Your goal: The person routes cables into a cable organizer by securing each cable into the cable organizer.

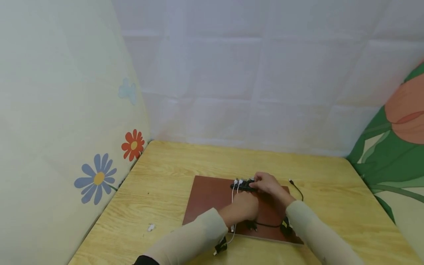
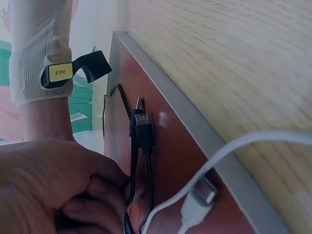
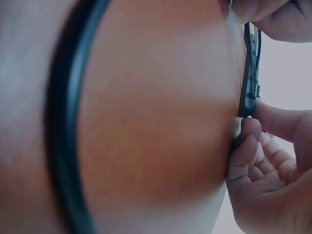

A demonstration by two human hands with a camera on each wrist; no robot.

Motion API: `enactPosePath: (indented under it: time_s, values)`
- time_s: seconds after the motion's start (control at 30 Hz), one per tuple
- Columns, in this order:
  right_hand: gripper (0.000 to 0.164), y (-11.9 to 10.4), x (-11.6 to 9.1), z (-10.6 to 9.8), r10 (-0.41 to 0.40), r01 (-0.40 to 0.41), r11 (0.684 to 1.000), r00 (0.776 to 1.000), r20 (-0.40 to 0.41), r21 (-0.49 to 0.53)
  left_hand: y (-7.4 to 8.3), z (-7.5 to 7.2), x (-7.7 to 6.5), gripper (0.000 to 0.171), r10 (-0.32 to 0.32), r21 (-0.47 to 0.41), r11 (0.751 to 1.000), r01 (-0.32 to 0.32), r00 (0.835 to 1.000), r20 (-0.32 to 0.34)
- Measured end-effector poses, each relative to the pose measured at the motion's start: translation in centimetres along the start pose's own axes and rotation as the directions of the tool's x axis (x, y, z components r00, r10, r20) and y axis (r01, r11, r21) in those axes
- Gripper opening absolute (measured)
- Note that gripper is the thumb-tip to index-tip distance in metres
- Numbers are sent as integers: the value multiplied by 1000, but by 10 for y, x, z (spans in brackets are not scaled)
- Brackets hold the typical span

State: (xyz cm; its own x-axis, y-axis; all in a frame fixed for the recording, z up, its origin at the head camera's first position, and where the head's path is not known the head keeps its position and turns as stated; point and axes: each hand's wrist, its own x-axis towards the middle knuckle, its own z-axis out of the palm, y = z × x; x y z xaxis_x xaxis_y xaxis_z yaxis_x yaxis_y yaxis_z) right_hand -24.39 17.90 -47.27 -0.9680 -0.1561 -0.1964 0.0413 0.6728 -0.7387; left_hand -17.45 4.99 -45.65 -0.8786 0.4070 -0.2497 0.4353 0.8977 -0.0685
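A black cable holder lies near the far edge of a brown board, with two white cables at its left part. My right hand pinches the holder's right end between thumb and finger; the right wrist view shows this end at close range. Nearer to me, my left hand is over the board, its fingers curled at a black cable. Its grip is partly hidden. Black connectors and a white plug lie by the board's near edge.
The board rests on a wood-grain table. Another black cable end sticks out past the board's right side. A small white piece lies on the left. A black-wrapped white cable hangs over the near edge. Cloth walls surround the table.
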Motion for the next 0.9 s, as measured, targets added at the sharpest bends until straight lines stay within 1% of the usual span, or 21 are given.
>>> enactPosePath:
  time_s: [0.1, 0.17, 0.23, 0.33, 0.43, 0.53, 0.63, 0.73, 0.8, 0.87, 0.9]
  values:
    - [24, -1, 3, -3, -28, 28, 999, 999, 21, -15, -1, -4, 0, 24, -7, -3, 1000, 7, 1000, 5]
    - [24, 0, 4, -5, -31, 31, 999, 999, 42, -16, -1, -4, 0, 24, -8, 5, 1000, 8, 1000, 11]
    - [25, 2, 4, -8, -25, 28, 999, 997, 68, -33, 1, -3, -1, 26, -13, 14, 1000, 13, 1000, 12]
    - [30, 4, 3, -11, 11, -5, 998, 995, 98, -60, 3, -1, -3, 27, -15, 41, 999, 15, 1000, 16]
    - [35, 6, 1, -14, 46, -35, 995, 993, 107, -95, 7, -1, -5, 27, -9, 77, 997, 9, 1000, -1]
    - [35, 9, -1, -14, 82, -72, 994, 990, 119, -81, 9, 0, -9, 24, 17, 126, 992, -13, 999, -28]
    - [30, 10, -3, -15, 89, -82, 995, 985, 147, -55, 12, 1, -12, 22, 34, 166, 986, -25, 998, -54]
    - [28, 10, -7, -17, 66, -56, 996, 983, 170, -64, 12, -1, -15, 23, 46, 190, 981, -34, 997, -60]
    - [28, 10, -10, -18, 47, -34, 996, 984, 174, -77, 11, -4, -18, 22, 53, 178, 983, -43, 997, -52]
    - [28, 11, -15, -21, 13, 3, 997, 981, 192, -80, 7, -7, -21, 28, 77, 125, 990, -70, 996, -51]
    - [28, 11, -18, -22, 1, 15, 997, 980, 199, -79, 4, -8, -22, 32, 88, 79, 993, -84, 995, -52]
